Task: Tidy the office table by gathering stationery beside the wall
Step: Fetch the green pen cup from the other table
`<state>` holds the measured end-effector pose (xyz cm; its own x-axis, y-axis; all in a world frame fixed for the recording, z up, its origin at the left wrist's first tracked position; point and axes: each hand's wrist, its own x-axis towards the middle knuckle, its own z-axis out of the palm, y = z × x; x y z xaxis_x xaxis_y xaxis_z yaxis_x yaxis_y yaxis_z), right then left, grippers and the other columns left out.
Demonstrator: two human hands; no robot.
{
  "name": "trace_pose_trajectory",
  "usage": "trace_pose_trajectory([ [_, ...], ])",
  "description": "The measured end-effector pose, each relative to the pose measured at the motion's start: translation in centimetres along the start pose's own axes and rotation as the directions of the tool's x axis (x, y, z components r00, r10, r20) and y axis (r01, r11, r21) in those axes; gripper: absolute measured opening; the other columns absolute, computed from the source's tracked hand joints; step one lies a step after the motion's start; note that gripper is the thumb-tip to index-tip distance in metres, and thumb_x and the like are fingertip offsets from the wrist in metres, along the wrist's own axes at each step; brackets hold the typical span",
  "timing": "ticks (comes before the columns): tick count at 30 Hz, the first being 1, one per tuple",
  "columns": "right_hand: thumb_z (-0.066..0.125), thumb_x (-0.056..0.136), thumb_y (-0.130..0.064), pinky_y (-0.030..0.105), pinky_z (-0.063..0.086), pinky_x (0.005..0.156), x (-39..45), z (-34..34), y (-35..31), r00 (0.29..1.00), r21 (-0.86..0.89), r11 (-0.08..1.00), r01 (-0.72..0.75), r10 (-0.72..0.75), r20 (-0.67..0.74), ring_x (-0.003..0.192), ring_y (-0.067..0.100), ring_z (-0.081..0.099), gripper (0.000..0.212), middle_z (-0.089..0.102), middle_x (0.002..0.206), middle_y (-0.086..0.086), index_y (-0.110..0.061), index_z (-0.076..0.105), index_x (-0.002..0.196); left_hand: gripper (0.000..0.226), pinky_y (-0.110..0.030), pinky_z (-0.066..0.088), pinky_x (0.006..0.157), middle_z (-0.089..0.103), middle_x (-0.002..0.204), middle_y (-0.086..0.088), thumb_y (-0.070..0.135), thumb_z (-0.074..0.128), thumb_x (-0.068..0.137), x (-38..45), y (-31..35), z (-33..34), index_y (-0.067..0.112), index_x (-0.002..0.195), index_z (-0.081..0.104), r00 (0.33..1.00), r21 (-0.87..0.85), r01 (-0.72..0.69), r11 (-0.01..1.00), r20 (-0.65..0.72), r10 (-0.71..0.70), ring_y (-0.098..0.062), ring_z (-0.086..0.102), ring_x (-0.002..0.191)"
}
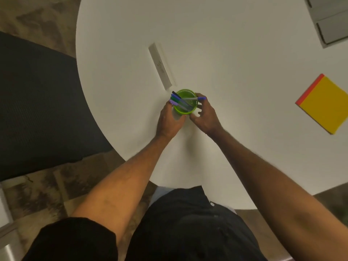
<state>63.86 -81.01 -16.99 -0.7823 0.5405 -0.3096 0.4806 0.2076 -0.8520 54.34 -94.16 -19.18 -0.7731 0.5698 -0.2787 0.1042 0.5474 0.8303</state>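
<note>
A green pen cup (185,102) stands on the round white table (235,63), near its middle. Several pens (178,101) with blue, purple and black caps lean in it, one pointing right. My left hand (168,119) grips the cup's left side, thumb curled under its near rim. My right hand (204,114) curls round the cup's right side, fingers by the purple pen cap. A clear ruler (161,65) lies just beyond the cup, slanting away to the left. A yellow sticky-note pad (324,104) with a red edge lies at the right.
A grey tray or folder (328,19) sits at the table's far right corner. A dark chair (37,102) stands left of the table on patterned carpet. The table's near edge runs just in front of my body.
</note>
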Motion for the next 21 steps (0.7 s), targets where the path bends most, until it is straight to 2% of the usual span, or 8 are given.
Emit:
trace_pose_trajectory([
  [3,0.074,0.085,-0.016,0.002,0.043,0.088,-2.4,-0.9,-0.2,0.999,0.041,0.999,-0.017,0.019,-0.042,0.117,0.005,0.059,0.062,0.058,0.132,-0.010,-0.020,0.045,0.139,0.063,-0.007,0.046,0.091,0.063,0.124,0.006,0.033,0.079,0.081,-1.5,1.0,0.7,0.017,0.135,0.052,0.999,-0.048,-0.029,0.998,0.026,0.030,-0.006,0.059,0.111],
  [5,0.075,0.083,-0.019,0.005,0.045,0.085,-4.0,-1.7,0.1,0.996,0.063,0.996,-0.058,0.062,-0.066,0.115,-0.001,0.059,0.062,0.056,0.130,-0.016,-0.025,0.044,0.136,0.065,0.000,0.040,0.089,0.062,0.127,0.007,0.034,0.080,0.080,-2.6,1.7,1.4,0.019,0.136,0.050,0.998,-0.055,-0.031,0.998,0.052,0.034,-0.003,0.057,0.112],
  [8,0.076,0.081,-0.028,0.011,0.045,0.086,-6.8,-3.3,1.1,0.990,0.079,0.992,-0.103,0.110,-0.085,0.114,-0.012,0.057,0.061,0.054,0.126,-0.031,-0.034,0.042,0.132,0.068,-0.015,0.047,0.097,0.062,0.130,0.007,0.038,0.081,0.079,-4.4,2.6,2.9,0.022,0.136,0.048,0.991,-0.055,-0.051,0.997,0.118,0.058,-0.008,0.058,0.118],
  [10,0.076,0.080,-0.032,0.016,0.047,0.090,-8.7,-4.7,2.2,0.986,0.091,0.988,-0.121,0.130,-0.100,0.116,-0.012,0.056,0.063,0.053,0.127,-0.033,-0.034,0.041,0.132,0.070,-0.024,0.050,0.099,0.062,0.131,0.006,0.038,0.081,0.078,-5.8,3.5,4.1,0.023,0.137,0.047,0.985,-0.056,-0.076,0.996,0.153,0.084,-0.010,0.058,0.120],
  [15,0.078,0.078,-0.034,0.019,0.049,0.093,-13.3,-9.2,5.1,0.979,0.120,0.986,-0.119,0.136,-0.149,0.117,-0.009,0.057,0.065,0.056,0.126,-0.031,-0.032,0.041,0.131,0.073,-0.038,0.053,0.104,0.060,0.134,0.001,0.033,0.082,0.078,-9.4,6.4,8.5,0.019,0.141,0.046,0.968,-0.059,-0.133,0.989,0.205,0.142,-0.015,0.058,0.123],
  [21,0.081,0.076,-0.034,0.029,0.053,0.097,-18.9,-16.2,9.4,0.975,0.185,0.980,-0.072,0.108,-0.194,0.121,0.002,0.060,0.068,0.058,0.131,-0.015,-0.028,0.041,0.131,0.075,-0.042,0.053,0.104,0.057,0.137,-0.002,0.030,0.083,0.079,-14.2,10.6,15.6,0.015,0.142,0.046,0.952,-0.060,-0.194,0.979,0.230,0.202,-0.017,0.056,0.126],
])
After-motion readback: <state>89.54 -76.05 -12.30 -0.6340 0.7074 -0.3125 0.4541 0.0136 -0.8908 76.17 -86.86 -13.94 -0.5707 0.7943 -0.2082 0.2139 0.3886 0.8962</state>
